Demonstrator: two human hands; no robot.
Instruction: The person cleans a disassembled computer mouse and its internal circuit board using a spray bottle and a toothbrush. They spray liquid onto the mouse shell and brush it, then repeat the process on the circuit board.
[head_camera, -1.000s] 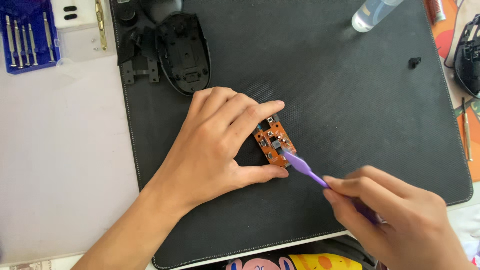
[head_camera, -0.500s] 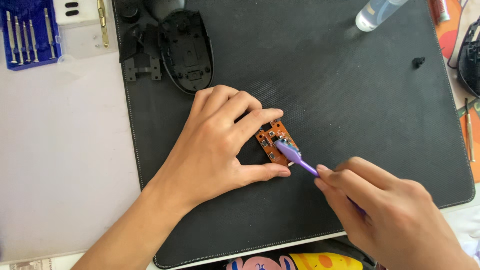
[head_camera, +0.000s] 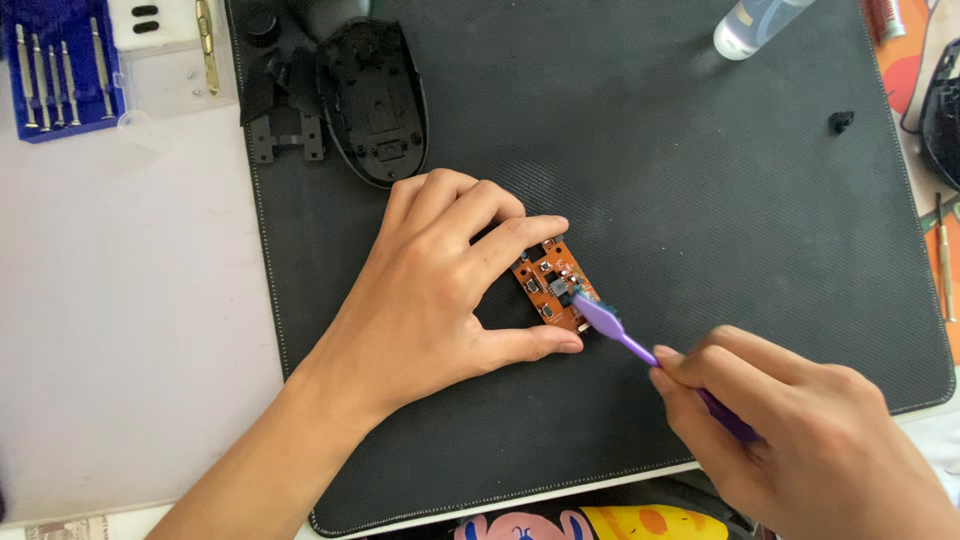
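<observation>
On mat | circuit board between left hand fingers | right hand toothbrush touching

The left hand pins a small orange board on the black mat; the right hand holds a purple brush touching it.

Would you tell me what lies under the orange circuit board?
The orange circuit board rests on the black mat, steadied by the left hand. Whatever is directly beneath the board is covered.
</observation>
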